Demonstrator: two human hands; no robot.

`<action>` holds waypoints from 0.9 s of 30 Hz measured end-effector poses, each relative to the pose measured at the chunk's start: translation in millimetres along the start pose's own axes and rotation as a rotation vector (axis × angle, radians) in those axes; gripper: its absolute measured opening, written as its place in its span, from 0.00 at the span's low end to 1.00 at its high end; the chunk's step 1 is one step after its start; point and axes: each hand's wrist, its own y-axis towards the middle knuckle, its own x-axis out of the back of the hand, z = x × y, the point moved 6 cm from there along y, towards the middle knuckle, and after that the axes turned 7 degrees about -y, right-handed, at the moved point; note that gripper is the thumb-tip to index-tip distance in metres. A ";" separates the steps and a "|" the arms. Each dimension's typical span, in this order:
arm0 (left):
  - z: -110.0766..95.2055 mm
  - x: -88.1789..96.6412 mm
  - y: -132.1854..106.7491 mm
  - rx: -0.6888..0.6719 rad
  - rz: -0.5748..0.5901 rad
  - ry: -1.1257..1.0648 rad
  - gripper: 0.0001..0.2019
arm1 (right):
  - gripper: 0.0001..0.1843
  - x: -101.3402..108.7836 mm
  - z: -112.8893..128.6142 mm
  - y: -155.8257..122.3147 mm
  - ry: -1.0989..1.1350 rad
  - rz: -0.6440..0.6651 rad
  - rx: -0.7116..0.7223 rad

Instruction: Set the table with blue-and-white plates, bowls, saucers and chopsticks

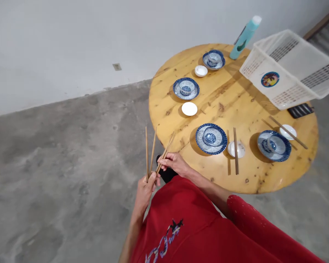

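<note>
Low and off the table's left edge, my left hand [147, 186] is closed round the lower ends of several wooden chopsticks [147, 153], which point up and fan apart. My right hand [174, 163] pinches a pair of chopsticks [167, 147] that leans to the right, its lower ends close to my left fingers. Nearest on the table is a blue-rimmed plate [199, 148] with a clear glass bowl [212, 136] on it. Beside it, a pair of chopsticks [236, 157] rests across a small white dish [240, 149].
The round wooden table [216, 102] also bears more blue-rimmed plates [176, 91] with bowls, and small white dishes [189, 109]. A white plastic basket [285, 84], a turquoise bottle [244, 40] and a black object [300, 110] stand at the far right. Another chopstick pair [298, 140] crosses a dish.
</note>
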 end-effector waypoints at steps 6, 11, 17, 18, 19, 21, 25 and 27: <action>-48.1 11.9 85.5 0.037 0.146 0.167 0.23 | 0.24 31.7 42.8 64.6 0.016 -0.262 0.079; -62.8 15.2 143.7 0.047 0.192 0.154 0.21 | 0.20 85.5 91.0 69.2 -0.142 -0.612 0.242; -77.3 29.9 194.3 0.077 0.191 0.160 0.20 | 0.15 114.7 127.6 42.6 -0.570 -1.088 0.400; -81.9 30.7 202.8 0.078 0.188 0.159 0.19 | 0.14 111.7 128.6 43.3 -0.654 -1.115 0.407; -87.1 30.3 211.4 0.077 0.192 0.161 0.19 | 0.13 107.3 128.2 45.9 -0.728 -1.131 0.412; -99.4 26.2 228.7 0.066 0.223 0.171 0.19 | 0.12 96.2 124.4 54.9 -0.845 -1.158 0.425; -128.0 17.8 265.1 0.029 0.318 0.213 0.17 | 0.10 75.5 111.7 82.1 -0.934 -1.209 0.443; -142.3 18.2 284.9 0.018 0.358 0.254 0.17 | 0.10 69.3 105.4 97.2 -0.932 -1.229 0.403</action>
